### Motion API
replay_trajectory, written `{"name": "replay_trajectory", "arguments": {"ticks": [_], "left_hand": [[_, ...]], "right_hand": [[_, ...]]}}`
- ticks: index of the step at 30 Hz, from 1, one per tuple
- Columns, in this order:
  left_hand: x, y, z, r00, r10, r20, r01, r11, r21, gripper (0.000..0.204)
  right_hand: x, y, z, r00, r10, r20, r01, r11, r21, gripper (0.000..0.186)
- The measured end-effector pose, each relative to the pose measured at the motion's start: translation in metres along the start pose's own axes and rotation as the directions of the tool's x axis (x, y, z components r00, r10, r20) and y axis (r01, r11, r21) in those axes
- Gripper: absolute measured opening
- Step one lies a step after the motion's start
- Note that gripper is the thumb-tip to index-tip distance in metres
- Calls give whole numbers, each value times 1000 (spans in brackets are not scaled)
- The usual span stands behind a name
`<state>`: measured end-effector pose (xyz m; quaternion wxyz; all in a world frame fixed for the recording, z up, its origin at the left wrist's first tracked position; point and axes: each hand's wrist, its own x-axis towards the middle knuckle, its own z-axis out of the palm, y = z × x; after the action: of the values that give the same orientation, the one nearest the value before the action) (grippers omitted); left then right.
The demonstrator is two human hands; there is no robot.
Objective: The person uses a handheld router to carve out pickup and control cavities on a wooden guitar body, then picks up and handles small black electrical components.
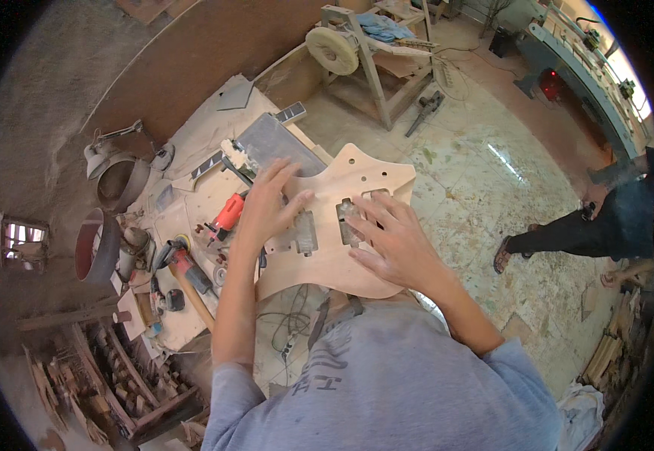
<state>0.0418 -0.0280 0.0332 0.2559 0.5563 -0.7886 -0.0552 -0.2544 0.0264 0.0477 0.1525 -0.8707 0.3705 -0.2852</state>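
A pale wooden electric guitar body [319, 272] with cut-out cavities lies in front of me, close to my torso. My left hand [273, 204] is at its left part, fingers stretched forward and a little blurred, thumb apart near a cavity. On the right part rests my right hand [387, 234], its fingers spread over the cavities. Neither hand is closed round anything. Just beyond the left hand is a flat grey plate [285, 145] on the bench. Beside my left wrist lies a red power tool [227, 216].
The cluttered workbench [191, 304] on the left bears a red and black grinder [188, 267] and a desk lamp [100, 158]. A wooden stand with a round wheel [332, 51] is ahead. Another person's leg [556, 242] shows at right. Wood scraps fill a rack [109, 376] lower left.
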Motion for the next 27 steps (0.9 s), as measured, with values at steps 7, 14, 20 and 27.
{"name": "replay_trajectory", "arguments": {"ticks": [7, 14, 20, 27], "left_hand": [[16, -11, -9, 949, -71, 307, 86, 996, -38, 66], [-24, -7, -12, 957, -214, 194, 222, 975, -18, 67], [-35, -9, -13, 918, -332, 216, 353, 933, -69, 57], [-56, -31, -16, 938, -268, 222, 327, 895, -303, 56]], "right_hand": [[-19, 8, -8, 875, 434, -215, -451, 892, -34, 62], [-94, -31, 22, 279, 937, 212, -704, 49, 709, 79], [-73, -61, 63, 240, 951, 194, -458, -65, 886, 74], [-44, -31, 59, 268, 959, 97, -491, 49, 870, 67]]}}
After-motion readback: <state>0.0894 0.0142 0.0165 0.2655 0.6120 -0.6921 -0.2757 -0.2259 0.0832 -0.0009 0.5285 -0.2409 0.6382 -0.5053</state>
